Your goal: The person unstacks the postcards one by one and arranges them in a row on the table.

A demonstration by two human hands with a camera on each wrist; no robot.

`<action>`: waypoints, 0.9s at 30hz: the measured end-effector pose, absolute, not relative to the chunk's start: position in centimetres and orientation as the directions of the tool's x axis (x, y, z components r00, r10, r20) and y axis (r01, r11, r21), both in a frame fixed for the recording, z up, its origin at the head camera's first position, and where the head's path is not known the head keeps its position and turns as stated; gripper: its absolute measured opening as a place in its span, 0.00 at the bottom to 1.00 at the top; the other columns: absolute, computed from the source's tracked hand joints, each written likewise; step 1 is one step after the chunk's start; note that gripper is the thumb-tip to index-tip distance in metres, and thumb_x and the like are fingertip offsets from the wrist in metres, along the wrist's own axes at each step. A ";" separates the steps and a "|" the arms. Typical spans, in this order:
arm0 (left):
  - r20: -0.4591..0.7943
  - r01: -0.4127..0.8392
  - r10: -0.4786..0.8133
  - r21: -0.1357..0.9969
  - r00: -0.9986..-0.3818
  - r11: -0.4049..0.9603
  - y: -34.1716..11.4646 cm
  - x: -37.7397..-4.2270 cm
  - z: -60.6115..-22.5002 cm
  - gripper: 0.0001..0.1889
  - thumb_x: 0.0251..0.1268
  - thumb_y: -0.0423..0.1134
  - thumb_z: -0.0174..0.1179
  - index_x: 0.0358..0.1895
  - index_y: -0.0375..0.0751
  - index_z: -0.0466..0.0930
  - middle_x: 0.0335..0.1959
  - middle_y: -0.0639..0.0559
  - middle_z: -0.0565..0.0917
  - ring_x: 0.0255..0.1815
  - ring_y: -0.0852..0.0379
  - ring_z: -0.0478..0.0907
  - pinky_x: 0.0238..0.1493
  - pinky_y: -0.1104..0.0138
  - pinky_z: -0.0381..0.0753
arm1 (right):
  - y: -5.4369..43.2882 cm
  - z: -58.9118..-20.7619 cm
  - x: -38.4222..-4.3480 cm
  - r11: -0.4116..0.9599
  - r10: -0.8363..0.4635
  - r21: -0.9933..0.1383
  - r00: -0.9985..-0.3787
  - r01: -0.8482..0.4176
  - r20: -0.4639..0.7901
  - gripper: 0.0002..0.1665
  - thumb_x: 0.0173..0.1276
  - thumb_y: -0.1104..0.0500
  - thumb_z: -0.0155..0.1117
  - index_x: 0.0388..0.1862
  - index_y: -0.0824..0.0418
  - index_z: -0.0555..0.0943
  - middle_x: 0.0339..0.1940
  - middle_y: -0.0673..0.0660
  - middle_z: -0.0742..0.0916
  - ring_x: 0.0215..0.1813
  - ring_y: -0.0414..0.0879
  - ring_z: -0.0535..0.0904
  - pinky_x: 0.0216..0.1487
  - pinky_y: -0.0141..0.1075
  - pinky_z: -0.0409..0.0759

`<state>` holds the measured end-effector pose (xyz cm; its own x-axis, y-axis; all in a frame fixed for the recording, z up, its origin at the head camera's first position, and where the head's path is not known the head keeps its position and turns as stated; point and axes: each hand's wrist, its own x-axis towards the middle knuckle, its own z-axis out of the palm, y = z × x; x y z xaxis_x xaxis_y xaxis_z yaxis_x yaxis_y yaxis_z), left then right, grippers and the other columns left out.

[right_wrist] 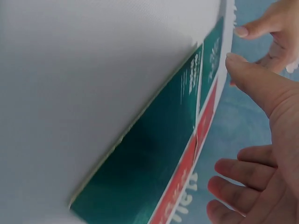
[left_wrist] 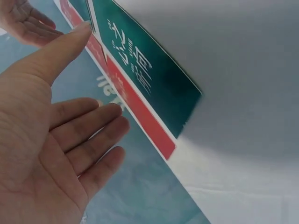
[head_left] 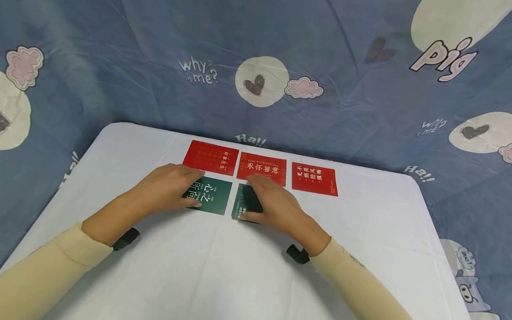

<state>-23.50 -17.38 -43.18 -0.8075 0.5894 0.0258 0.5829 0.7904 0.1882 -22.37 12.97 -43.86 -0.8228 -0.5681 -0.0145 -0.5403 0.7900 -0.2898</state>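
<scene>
Left hand (head_left: pixel 170 186) hovers over the left green card (head_left: pixel 216 195), head view: thumb and fingers apart, thumb on the near side, fingers toward the far edge. Right hand (head_left: pixel 278 204) has the same pose over the right green card (head_left: pixel 245 200), thumb apart from the fingers, fingertips overlapping the bottom of the middle red card (head_left: pixel 266 166). Contact: cannot tell from here. Green cards sit side by side in the near row, narrow gap between. Far row, left to right: left red card (head_left: pixel 212 158), middle red card with large white characters, right red card (head_left: pixel 314 178), slightly apart. All lie flat on a white tablecloth (head_left: pixel 216 275). Blue printed backdrop (head_left: pixel 160 80) behind, cream sleeves (head_left: pixel 356 280) on both arms, black device (head_left: pixel 298 254) under each wrist.

Left wrist view: left hand big on the left, palm showing, thumb stretched out, fingers loosely bent and apart from it. Left green card beside it, white characters visible, strip of red card beyond. Right hand partly in at the top corner.

Right wrist view: right hand at right, thumb extended, fingers relaxed, wide space between. Right green card fills the middle, small white lettering at one end; left hand at upper right.
</scene>
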 end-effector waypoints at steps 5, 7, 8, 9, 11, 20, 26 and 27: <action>0.041 0.594 0.601 0.218 -0.798 0.774 -16.4 -23.6 -43.3 0.44 0.51 0.52 0.82 0.69 0.31 0.77 0.62 0.36 0.83 0.62 0.37 0.81 0.65 0.43 0.77 | 14.3 -43.4 -22.0 0.805 -0.550 -0.279 -0.835 -0.524 -0.019 0.58 0.55 0.36 0.83 0.79 0.58 0.70 0.76 0.55 0.76 0.77 0.51 0.70 0.69 0.47 0.77; 0.039 0.598 0.607 0.232 -0.794 0.767 -15.7 -23.6 -43.3 0.45 0.51 0.52 0.82 0.70 0.31 0.76 0.64 0.36 0.82 0.64 0.36 0.79 0.67 0.43 0.76 | 14.9 -43.4 -21.8 0.807 -0.547 -0.277 -0.837 -0.521 -0.019 0.59 0.54 0.36 0.83 0.79 0.57 0.70 0.76 0.55 0.76 0.76 0.51 0.70 0.68 0.47 0.78; 0.039 0.604 0.613 0.237 -0.789 0.761 -15.4 -23.6 -43.3 0.45 0.52 0.52 0.82 0.71 0.31 0.75 0.64 0.36 0.82 0.65 0.36 0.79 0.67 0.43 0.76 | 15.2 -43.4 -21.7 0.808 -0.545 -0.279 -0.838 -0.519 -0.019 0.59 0.54 0.36 0.83 0.79 0.57 0.70 0.76 0.55 0.76 0.76 0.51 0.70 0.68 0.47 0.78; 0.039 0.610 0.620 0.241 -0.784 0.755 -15.0 -23.6 -43.4 0.46 0.52 0.53 0.82 0.71 0.31 0.75 0.65 0.36 0.81 0.66 0.36 0.78 0.67 0.44 0.76 | 15.5 -43.3 -21.7 0.809 -0.544 -0.277 -0.839 -0.518 -0.020 0.59 0.54 0.36 0.83 0.79 0.57 0.70 0.76 0.55 0.76 0.76 0.52 0.70 0.68 0.47 0.78; 0.042 0.621 0.633 0.254 -0.773 0.741 -14.3 -23.6 -43.4 0.47 0.52 0.53 0.82 0.72 0.32 0.74 0.66 0.37 0.81 0.66 0.37 0.78 0.67 0.44 0.76 | 16.2 -43.3 -21.5 0.812 -0.539 -0.280 -0.842 -0.512 -0.023 0.59 0.54 0.36 0.83 0.79 0.57 0.69 0.76 0.56 0.76 0.76 0.52 0.70 0.68 0.48 0.79; 0.033 0.685 0.700 0.242 -0.714 0.687 -11.9 -23.4 -44.1 0.50 0.54 0.56 0.80 0.75 0.32 0.70 0.70 0.38 0.77 0.71 0.39 0.74 0.71 0.47 0.73 | 19.3 -43.9 -20.8 0.829 -0.510 -0.287 -0.860 -0.480 -0.033 0.60 0.54 0.36 0.84 0.79 0.60 0.69 0.76 0.59 0.75 0.76 0.55 0.71 0.67 0.51 0.79; -0.023 0.700 0.723 0.233 -0.690 0.675 -10.3 -23.4 -44.7 0.53 0.55 0.59 0.78 0.79 0.35 0.65 0.75 0.40 0.72 0.76 0.41 0.68 0.75 0.47 0.68 | 20.3 -44.5 -20.5 0.843 -0.486 -0.297 -0.872 -0.450 -0.061 0.61 0.53 0.38 0.85 0.79 0.61 0.68 0.76 0.61 0.76 0.77 0.57 0.70 0.67 0.51 0.79; -0.035 0.701 0.726 0.233 -0.687 0.675 -10.0 -23.4 -44.8 0.53 0.56 0.60 0.78 0.79 0.36 0.65 0.76 0.41 0.71 0.77 0.41 0.67 0.75 0.48 0.67 | 20.5 -44.6 -20.5 0.844 -0.485 -0.297 -0.872 -0.446 -0.069 0.61 0.53 0.39 0.85 0.80 0.61 0.68 0.76 0.61 0.76 0.77 0.57 0.70 0.67 0.51 0.79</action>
<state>-23.44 -10.02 -44.84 -0.6871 0.7257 -0.0353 0.7006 0.6746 0.2326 -20.51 20.46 -44.63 -0.8720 -0.4846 -0.0685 -0.4459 0.8443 -0.2972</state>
